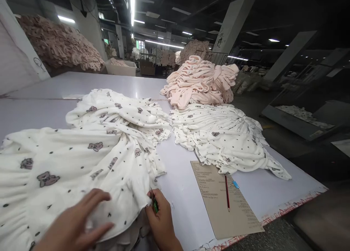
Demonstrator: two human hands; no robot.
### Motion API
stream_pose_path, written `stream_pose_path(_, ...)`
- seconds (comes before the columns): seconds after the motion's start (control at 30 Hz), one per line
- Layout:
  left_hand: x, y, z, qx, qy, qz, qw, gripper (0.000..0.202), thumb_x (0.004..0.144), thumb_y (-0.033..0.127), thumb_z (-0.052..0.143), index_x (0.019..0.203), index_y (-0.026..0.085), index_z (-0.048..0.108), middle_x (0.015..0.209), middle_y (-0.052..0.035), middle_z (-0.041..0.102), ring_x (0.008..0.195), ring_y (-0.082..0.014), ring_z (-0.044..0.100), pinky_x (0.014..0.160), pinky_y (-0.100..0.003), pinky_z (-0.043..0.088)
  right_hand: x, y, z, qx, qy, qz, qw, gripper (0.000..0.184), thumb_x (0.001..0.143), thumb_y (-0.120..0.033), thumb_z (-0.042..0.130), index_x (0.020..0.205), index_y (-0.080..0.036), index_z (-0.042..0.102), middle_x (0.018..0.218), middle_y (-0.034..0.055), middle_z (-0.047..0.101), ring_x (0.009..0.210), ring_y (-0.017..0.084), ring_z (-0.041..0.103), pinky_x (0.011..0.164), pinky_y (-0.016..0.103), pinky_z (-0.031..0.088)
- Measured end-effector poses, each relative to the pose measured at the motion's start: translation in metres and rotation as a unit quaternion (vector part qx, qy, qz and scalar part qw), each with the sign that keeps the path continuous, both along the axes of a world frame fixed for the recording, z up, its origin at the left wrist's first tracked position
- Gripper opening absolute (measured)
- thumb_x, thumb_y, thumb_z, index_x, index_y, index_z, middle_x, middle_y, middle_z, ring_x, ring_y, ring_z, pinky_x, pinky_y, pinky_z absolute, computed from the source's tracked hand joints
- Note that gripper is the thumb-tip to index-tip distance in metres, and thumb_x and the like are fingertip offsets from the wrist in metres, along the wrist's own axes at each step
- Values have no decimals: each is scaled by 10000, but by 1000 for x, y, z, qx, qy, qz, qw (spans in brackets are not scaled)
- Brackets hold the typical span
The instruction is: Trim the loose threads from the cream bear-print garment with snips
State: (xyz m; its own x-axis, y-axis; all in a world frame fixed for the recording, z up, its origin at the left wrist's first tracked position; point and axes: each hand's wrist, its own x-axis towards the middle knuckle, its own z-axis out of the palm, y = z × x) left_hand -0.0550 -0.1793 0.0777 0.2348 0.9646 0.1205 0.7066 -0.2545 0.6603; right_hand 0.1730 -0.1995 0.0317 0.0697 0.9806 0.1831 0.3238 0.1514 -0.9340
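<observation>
Occupying the background: a dim workroom with strip lights (pixel 132 7), pale columns (pixel 233 21) and, at left rear, a heap of dusty-pink cloth (pixel 60 43) near a pale bin (pixel 120 69). One surface (pixel 177 178), broad and whitish, red markings along its near-right edge. On it, left foreground: white bear-print cloth (pixel 68 152), loosely gathered. Right of this: a stack of matching white cloth (pixel 216 134); behind that, a pink stack (pixel 197 81). One brown sheet (pixel 218 207), written in small lines, near the right edge. One left hand (pixel 73 222), over the bear-print cloth, grip wide, thumb apart from fingers. One right hand (pixel 162 212), at that cloth's right edge, grip closed round a green-handled cutter (pixel 155 204). One dark red pencil (pixel 227 194), lying on the sheet. One blue item (pixel 235 184), beside it, unidentified.

Obscured: the room's right side, deep in shadow; a blurred dark shape (pixel 322 222), lower right. The bear-print cloth runs out of view at left; greyish material (pixel 131 236) beneath it is hard to make out. Part of the sheet's far edge lies under the white stack. Both forearms are cut off below. Whether the left fingers touch cloth cannot be told. The right hand hides much of the cutter. Writing illegible.
</observation>
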Motion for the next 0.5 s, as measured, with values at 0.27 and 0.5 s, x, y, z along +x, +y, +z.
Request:
stream_pose_path(0.27,69,-18,-5,-38,-130,-21,991,173,803,293,470,940,272,574,814,14,677,733,-185,628,652,-220,463,-10,-22,15,8,21,12,1000,84,725,-185,498,804,-211,494,670,-40,467,593,132,444,535,217,332)
stream_pose_path(0.5,53,-14,1,-163,-228,-24,960,212,797,407,558,925,247,613,932,3,664,815,-184,583,681,-199,465,-2,-34,17,28,-13,62,998,277,842,-458,479,722,-213,525,641,-28,480,550,129,460,492,232,285)
